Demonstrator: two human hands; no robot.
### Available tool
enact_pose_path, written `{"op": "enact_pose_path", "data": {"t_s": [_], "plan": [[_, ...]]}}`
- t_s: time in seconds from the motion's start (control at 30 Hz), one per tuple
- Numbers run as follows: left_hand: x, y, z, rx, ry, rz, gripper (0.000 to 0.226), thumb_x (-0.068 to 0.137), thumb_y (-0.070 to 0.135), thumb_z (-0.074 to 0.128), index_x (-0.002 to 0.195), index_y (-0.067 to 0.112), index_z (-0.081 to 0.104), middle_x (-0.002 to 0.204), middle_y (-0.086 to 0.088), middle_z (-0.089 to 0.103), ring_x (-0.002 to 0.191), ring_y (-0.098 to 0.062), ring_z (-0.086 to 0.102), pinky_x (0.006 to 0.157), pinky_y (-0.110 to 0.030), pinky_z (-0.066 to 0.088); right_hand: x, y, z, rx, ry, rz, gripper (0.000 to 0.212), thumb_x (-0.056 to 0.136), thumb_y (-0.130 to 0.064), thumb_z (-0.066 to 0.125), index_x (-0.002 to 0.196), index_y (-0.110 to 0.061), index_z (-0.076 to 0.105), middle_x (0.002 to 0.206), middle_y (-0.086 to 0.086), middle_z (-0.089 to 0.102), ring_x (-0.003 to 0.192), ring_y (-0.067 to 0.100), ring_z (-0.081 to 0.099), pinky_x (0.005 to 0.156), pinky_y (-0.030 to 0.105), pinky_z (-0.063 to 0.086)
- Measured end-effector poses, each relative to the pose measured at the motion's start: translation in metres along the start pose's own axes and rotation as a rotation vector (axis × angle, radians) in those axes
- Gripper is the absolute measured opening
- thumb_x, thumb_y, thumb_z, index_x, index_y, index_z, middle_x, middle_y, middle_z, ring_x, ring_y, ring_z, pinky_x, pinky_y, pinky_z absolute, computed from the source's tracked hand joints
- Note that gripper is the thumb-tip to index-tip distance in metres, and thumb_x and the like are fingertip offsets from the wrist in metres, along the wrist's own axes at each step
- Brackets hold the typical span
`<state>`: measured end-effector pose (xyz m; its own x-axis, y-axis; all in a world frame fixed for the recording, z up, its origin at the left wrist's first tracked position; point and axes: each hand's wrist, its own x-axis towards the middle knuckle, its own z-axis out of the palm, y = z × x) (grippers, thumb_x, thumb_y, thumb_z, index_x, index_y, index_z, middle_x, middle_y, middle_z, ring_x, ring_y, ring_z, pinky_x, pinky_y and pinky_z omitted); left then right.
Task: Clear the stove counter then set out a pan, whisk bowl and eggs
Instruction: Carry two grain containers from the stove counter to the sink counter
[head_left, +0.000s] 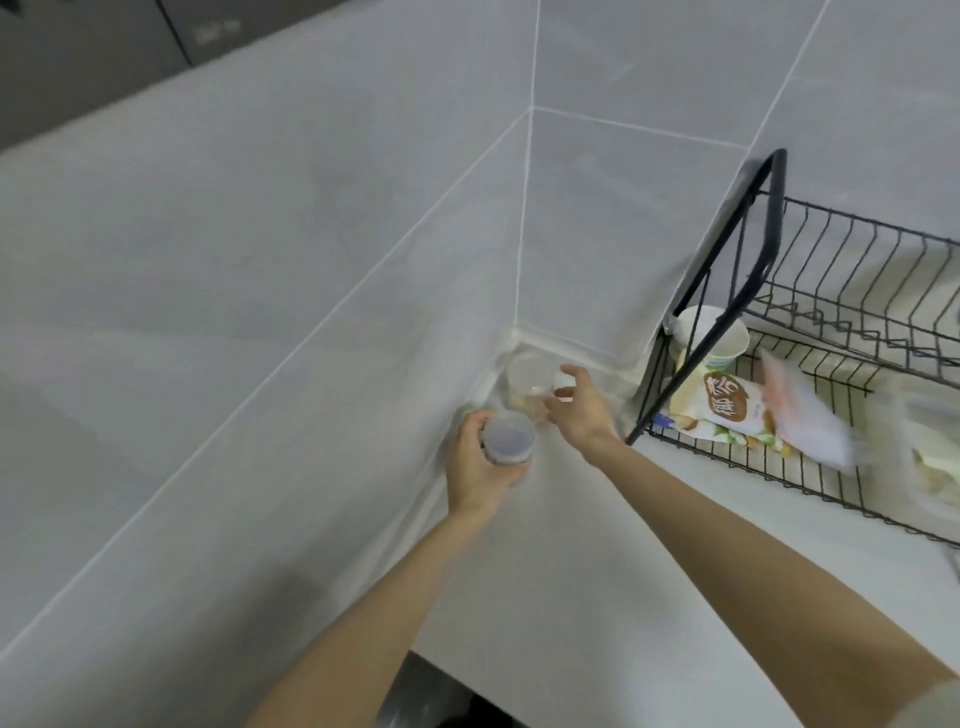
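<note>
Pale grey wall tiles (260, 260) were seen filling the far and left of the view, meeting in a corner. Below them, the white tabletop (597, 571) was laid out from that corner towards the near right. On its right side a black wire rack (776, 208) was stood against the wall. Lying inside it were a clear plastic packet (800, 410), blurred, and a printed snack bag (727, 405). A white paper cup (693, 322) was set upright at the rack's far left end, behind the frame bar. Further right in the rack, a blurred clear box (930, 457) could just be made out.

Two bare forearms were stretched from the near edge towards the far corner. There, the left hand (475, 462) was wrapped around a small lidded tub (509, 441) with dark contents. The tub was held right beside the left wall; whether it was lifted off the tabletop could not be told. Just beyond it, tucked into the corner itself, a clear cup (527, 374) was stood on the tabletop. The right hand (582, 410) was placed against it, thumb raised and fingers at its near side. Whether the cup was actually gripped could not be told through the blur.
</note>
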<state>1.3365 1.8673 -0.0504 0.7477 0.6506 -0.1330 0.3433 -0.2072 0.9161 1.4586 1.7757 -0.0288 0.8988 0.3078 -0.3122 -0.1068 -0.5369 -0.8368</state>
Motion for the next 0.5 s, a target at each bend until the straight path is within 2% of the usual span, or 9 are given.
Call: {"op": "enact_pose_path", "data": {"t_s": [0.07,0.13,0.2,0.37,0.5], "plan": [[0.012,0.006,0.005,0.036,0.013,0.028,0.062,0.053,0.008,0.088,0.106,0.016,0.056,0.099,0.005,0.061,0.085,-0.012,0.058,0.066,-0.007,0.040,0.004,-0.004,0.002,0.072,0.003,0.031,0.047,0.097,-0.015,0.050,0.141,-0.019,0.033,0.130,0.009,0.056,0.109,0.023,0.056,0.087,0.028,0.044],[0.024,0.009,0.013,0.078,0.024,0.054,0.064,0.053,0.011,0.088,0.109,0.013,0.057,0.104,0.000,0.063,0.092,-0.018,0.060,0.077,-0.019,0.047,0.002,-0.007,-0.002,0.112,0.025,0.047,0.044,0.099,-0.019,0.045,0.141,-0.018,0.033,0.132,0.007,0.057,0.112,0.022,0.054,0.087,0.025,0.038],[0.034,0.013,0.020,0.128,0.032,0.075,0.066,0.056,0.011,0.086,0.114,0.011,0.056,0.112,-0.005,0.062,0.101,-0.023,0.059,0.087,-0.030,0.048,-0.006,-0.007,-0.009,0.143,0.049,0.041,0.041,0.100,-0.022,0.044,0.139,-0.018,0.036,0.132,0.006,0.057,0.106,0.019,0.054,0.086,0.025,0.038],[0.053,0.022,0.031,0.206,0.056,0.130,0.068,0.065,0.005,0.081,0.127,0.004,0.051,0.128,-0.013,0.054,0.119,-0.028,0.051,0.092,-0.017,0.031,-0.031,0.006,-0.038,0.139,0.081,-0.003,0.034,0.099,-0.020,0.046,0.132,-0.017,0.046,0.125,0.002,0.058,0.106,0.013,0.054,0.084,0.024,0.040],[0.062,0.026,0.035,0.259,0.060,0.144,0.080,0.071,0.006,0.078,0.140,0.003,0.039,0.145,-0.014,0.041,0.135,-0.027,0.039,0.106,-0.019,0.022,-0.053,0.017,-0.061,0.143,0.032,-0.016,0.031,0.098,-0.017,0.049,0.129,-0.017,0.048,0.124,0.001,0.059,0.111,0.015,0.056,0.083,0.022,0.040]]}}
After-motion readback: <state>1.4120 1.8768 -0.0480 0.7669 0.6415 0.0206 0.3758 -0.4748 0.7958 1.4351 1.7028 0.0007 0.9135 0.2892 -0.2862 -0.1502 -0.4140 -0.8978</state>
